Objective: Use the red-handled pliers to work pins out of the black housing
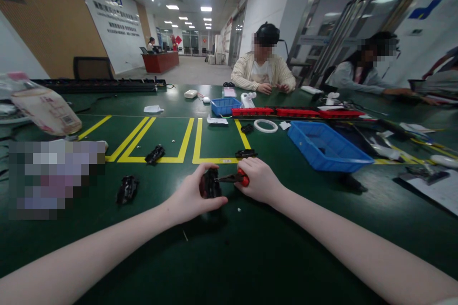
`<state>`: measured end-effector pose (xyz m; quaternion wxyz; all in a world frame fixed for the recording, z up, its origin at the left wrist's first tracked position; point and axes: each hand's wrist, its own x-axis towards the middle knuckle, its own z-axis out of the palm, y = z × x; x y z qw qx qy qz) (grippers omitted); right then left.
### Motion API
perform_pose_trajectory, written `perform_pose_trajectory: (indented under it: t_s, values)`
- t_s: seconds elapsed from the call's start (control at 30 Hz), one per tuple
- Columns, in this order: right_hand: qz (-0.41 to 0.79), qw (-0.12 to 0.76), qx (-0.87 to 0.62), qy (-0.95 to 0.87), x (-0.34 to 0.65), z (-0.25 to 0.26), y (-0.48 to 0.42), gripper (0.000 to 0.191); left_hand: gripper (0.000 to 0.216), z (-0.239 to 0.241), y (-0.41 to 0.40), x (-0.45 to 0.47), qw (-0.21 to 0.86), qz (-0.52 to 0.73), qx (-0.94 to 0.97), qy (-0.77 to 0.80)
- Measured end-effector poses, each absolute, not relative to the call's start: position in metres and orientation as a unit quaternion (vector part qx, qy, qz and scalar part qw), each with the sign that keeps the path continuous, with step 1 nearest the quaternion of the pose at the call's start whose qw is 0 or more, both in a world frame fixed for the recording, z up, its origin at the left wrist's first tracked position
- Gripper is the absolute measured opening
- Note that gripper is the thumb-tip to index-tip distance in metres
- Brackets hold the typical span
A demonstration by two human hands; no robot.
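In the head view my left hand (192, 191) grips a small black plastic part (213, 185) between thumb and fingers, holding it just above the green table. My right hand (260, 180) is closed around the red handles of a pair of pliers (231, 178). The pliers' dark jaws point left and reach the side of the black part; whether they pinch anything there is too small to tell. Similar black parts lie near my hands: one (127, 189) to the left, one (155, 154) beyond it, and one (246, 153) just past my right hand.
A blue bin (327, 150) stands right of my hands, a smaller blue bin (225, 106) farther back. Red strips (296, 112) lie behind a white ring (265, 126). A bottle (46, 107) is at left, a clipboard (432, 183) at right. A person (263, 66) sits opposite.
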<state>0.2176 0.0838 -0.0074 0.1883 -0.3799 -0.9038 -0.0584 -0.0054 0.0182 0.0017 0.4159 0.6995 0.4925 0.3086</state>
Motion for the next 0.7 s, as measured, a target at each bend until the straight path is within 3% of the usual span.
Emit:
perform_pose_trajectory:
  t_s: [0.7]
  values:
    - [-0.078,0.191,-0.381,-0.901,0.2172,-0.0051,0.0828,0.018,0.069,0.0025,0.0194,-0.0058,0.462,0.314,0.684,0.469]
